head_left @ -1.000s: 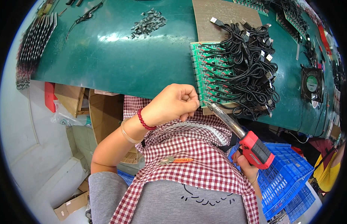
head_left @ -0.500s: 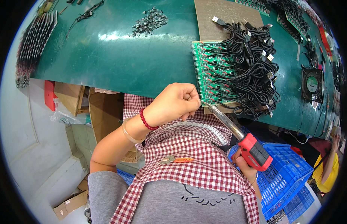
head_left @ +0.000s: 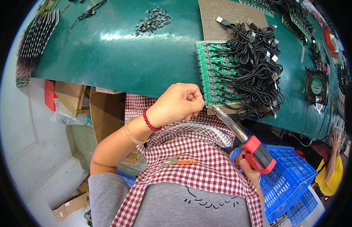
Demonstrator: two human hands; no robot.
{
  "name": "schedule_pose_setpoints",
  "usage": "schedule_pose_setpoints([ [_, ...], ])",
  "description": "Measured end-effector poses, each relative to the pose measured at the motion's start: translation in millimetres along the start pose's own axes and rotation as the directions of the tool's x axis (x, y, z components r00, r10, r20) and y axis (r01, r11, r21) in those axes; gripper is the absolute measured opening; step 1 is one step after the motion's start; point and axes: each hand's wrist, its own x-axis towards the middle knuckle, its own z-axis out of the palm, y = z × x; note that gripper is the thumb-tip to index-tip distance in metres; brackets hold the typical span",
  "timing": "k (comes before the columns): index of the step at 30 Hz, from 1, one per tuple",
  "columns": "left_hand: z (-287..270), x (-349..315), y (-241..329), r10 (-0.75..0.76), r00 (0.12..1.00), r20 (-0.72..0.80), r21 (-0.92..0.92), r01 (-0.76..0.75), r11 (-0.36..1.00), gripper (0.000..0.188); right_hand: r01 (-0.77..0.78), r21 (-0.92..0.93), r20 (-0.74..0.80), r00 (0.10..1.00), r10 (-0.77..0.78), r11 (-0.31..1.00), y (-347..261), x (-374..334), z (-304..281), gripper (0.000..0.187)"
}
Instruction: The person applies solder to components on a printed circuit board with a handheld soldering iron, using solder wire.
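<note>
My left hand is closed in a pinch at the near left corner of a green circuit board panel; what its fingers hold is hidden. My right hand grips a red and black soldering iron with a long metal barrel. The iron's tip meets the near edge of the panel, close to my left fingertips. Rows of pins line the panel's left edge. Coiled black USB cables run from the panel and lie heaped over its right side.
A brown board lies under the panel on the green table. Small dark parts form a pile at the back. A black fan stands at right. Blue crates sit below the table, near a person in yellow.
My hands and the soldering iron stay almost in place. At the far right, the person in yellow has shifted an arm.
</note>
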Motion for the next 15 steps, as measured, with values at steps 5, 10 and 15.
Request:
schedule_pose_setpoints([
  [5, -0.1, 0.1, -0.6, 0.002, 1.0, -0.008, -0.002, -0.002, 1.0, 0.009, 0.044, -0.074, 0.009, 0.999, -0.043, 0.996, 0.2, -1.5, -1.8, 0.022],
  [10, 1.2, 0.5, 0.1, 0.0, 1.0, -0.018, 0.006, 0.0, 1.0, 0.009, -0.024, -0.009, 0.003, 1.0, 0.024, 1.0, -2.7, -2.7, 1.6, 0.022],
  [15, 2.3, 0.2, 0.2, 0.006, 1.0, -0.024, 0.013, -0.005, 1.0, 0.008, 0.071, 0.409, -0.079, 0.996, -0.042, 0.91, -17.3, -0.9, 10.9, 0.046],
])
